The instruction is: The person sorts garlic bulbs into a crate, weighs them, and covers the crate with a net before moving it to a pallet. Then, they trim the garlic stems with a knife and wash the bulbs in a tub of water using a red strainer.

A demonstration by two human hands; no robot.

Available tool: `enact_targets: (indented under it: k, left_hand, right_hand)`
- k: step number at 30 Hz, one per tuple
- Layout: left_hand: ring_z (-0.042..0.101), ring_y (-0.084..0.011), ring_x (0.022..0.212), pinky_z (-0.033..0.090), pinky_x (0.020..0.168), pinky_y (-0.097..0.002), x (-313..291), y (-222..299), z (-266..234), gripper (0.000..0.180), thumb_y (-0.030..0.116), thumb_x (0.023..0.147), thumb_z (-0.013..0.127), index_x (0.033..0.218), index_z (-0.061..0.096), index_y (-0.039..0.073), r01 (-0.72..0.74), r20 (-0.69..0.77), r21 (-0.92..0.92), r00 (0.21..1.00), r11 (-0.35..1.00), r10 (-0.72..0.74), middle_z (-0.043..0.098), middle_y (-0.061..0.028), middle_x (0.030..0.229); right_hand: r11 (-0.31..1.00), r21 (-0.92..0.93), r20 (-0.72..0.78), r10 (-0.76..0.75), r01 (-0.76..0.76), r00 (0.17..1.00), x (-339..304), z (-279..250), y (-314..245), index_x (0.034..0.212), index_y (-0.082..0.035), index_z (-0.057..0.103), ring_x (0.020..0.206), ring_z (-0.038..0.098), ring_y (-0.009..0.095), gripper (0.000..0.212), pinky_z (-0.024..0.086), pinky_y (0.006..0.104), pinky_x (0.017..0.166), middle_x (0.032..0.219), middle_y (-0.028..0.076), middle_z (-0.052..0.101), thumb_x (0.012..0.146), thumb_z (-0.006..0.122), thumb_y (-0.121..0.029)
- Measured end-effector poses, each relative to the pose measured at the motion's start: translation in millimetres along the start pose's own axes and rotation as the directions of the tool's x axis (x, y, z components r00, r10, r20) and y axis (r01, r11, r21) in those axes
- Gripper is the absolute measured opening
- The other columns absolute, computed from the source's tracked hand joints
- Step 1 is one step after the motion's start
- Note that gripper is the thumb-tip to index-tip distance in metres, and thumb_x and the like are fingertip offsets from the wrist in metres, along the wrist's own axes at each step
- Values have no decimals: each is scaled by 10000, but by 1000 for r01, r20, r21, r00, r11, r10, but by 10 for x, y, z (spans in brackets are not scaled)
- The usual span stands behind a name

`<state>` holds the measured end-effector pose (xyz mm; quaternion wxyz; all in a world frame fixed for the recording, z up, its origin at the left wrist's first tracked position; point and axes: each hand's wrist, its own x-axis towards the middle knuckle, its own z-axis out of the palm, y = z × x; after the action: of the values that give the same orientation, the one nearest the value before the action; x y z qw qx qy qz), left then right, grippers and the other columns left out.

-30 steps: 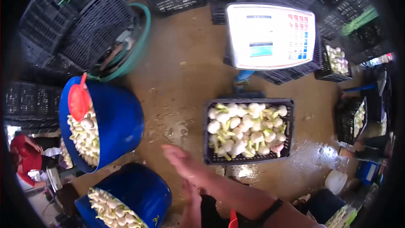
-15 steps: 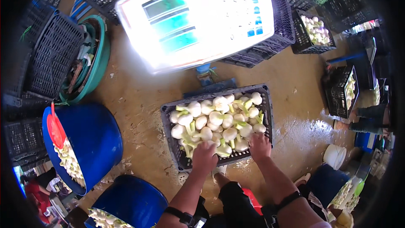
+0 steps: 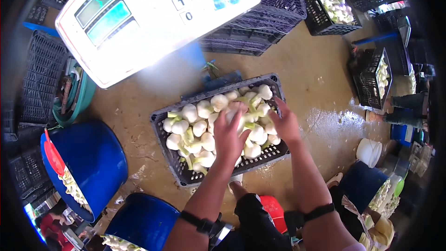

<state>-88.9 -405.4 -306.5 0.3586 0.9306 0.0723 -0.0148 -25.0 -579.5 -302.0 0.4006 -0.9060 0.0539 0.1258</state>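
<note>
A black plastic crate (image 3: 157, 132) full of white garlic bulbs (image 3: 189, 113) with short green stems sits low in front of me, slightly tilted in view. Over the middle of the pile lies my left hand (image 3: 231, 131), fingers spread across the bulbs; what is under its fingertips is partly hidden and blurred. My right hand (image 3: 286, 123) is at the crate's right side, its fingers apart and reaching over the rim beside the bulbs. Beyond the crate rises a scale's bright white display panel (image 3: 158, 32) with a keypad.
Blue tubs (image 3: 100, 158) of garlic stand at the left, one with a red scoop (image 3: 55, 155). Stacked black crates (image 3: 260, 23) rise behind the scale. More garlic-filled crates (image 3: 320, 18) and a white bucket (image 3: 369, 152) are at the right, near another person's legs (image 3: 406, 111). The brown floor (image 3: 320, 83) looks wet.
Both hands have moved from the crate's near edge farther over it, the left onto the middle bulbs and the right up the right side. The view has shifted, so the scale sits farther left.
</note>
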Motion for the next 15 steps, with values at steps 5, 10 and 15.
enact_targets:
  k: [5,10,15]
  left_hand:
    - [299,-395,1269,300,1015,-407,305,94,280,806,223,761,674,1405,196,134,-52,187,-24,981,998,55,243,-259,1397]
    - [413,-230,1216,345,979,-306,330,-59,33,587,295,871,544,1324,318,-2,380,331,-853,924,357,-192,458,-177,1280]
    - [587,-248,948,456,842,-363,-348,-342,-386,236,128,827,597,1039,592,23,564,273,-324,824,759,-496,602,-128,1034]
  right_hand:
    - [975,46,-52,221,-218,974,-486,-226,351,1107,7,561,992,581,318,373,453,367,851,1061,200,598,784,606,-174]
    - [990,-130,-64,54,-62,996,-676,-59,239,1075,-24,572,974,553,356,331,448,397,843,1067,175,581,762,602,-128]
    - [953,-229,39,-193,196,981,-436,264,41,1149,-74,530,940,547,343,430,457,412,808,1077,156,565,739,629,-152]
